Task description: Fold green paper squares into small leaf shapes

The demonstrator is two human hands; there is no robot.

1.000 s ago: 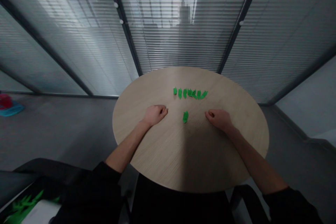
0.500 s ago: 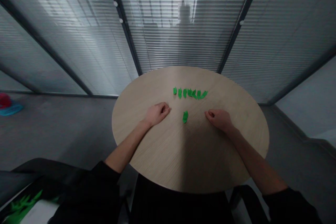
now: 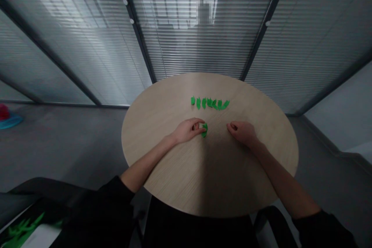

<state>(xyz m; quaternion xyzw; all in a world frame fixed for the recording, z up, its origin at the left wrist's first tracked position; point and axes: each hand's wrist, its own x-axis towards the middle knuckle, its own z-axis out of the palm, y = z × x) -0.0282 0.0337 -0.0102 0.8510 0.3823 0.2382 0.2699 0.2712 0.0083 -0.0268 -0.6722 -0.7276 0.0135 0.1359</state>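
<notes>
A single green paper leaf (image 3: 205,130) lies on the tabletop, partly hidden by my left hand (image 3: 189,130), whose fingertips close on its left side. Above it, toward the far side, several similar green leaves (image 3: 209,103) stand in a near-straight row, apart from both hands. My right hand (image 3: 241,132) rests on the table to the right of the single leaf, its fingers curled in and holding nothing.
The hands rest on a round light-wood table (image 3: 174,174). Slatted glass partitions (image 3: 197,46) rise beyond it, with a blurred figure behind them. A red and teal object (image 3: 7,116) sits on the far-left floor, and a chair back (image 3: 273,221) shows at lower right.
My left hand has slid right from its spot near the table's middle and now grips the single leaf. My right hand and the row of leaves have stayed put.
</notes>
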